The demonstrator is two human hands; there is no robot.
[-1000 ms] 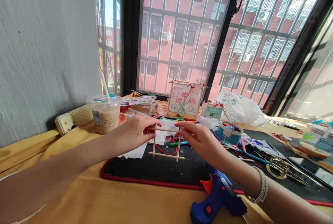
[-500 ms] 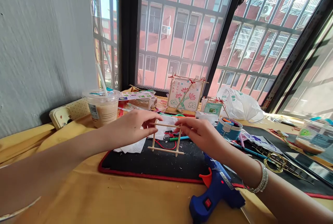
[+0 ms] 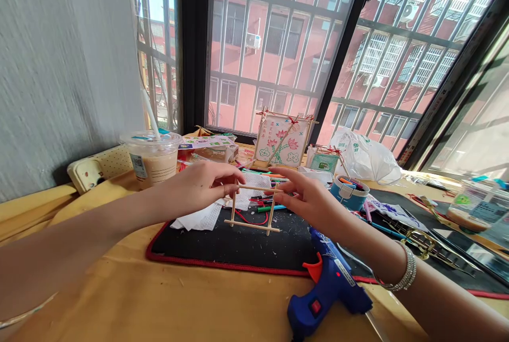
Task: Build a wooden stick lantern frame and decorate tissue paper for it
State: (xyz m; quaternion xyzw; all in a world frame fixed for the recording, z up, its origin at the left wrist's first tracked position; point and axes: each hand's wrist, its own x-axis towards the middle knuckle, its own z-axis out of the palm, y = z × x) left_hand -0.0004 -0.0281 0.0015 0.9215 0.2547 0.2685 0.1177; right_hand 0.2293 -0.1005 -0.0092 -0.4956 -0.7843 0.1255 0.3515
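A small square frame of thin wooden sticks [image 3: 252, 228] stands upright over the black mat [image 3: 207, 252]. My left hand [image 3: 202, 185] pinches its upper left corner between the fingertips. My right hand [image 3: 306, 201] grips the other end of the top stick, with a beaded bracelet [image 3: 404, 270] on that wrist. The frame's foot lies close to the mat, though I cannot tell if it touches. Just below my right hand lies a blue hot glue gun [image 3: 328, 291] with an orange stand. A crumpled white tissue [image 3: 196, 218] lies under my left hand.
Behind the hands stand a lotus picture in a stick frame [image 3: 281, 141], a blue pen pot [image 3: 349, 193] and a plastic bag [image 3: 363, 159]. A drink cup with a straw [image 3: 151, 157] is at the left. Pens, red cord and gold-handled scissors [image 3: 421, 244] lie about the yellow cloth.
The whole scene has drifted left and slightly up in view as my head turned. Both hands still hold the stick frame, which has barely shifted against the mat.
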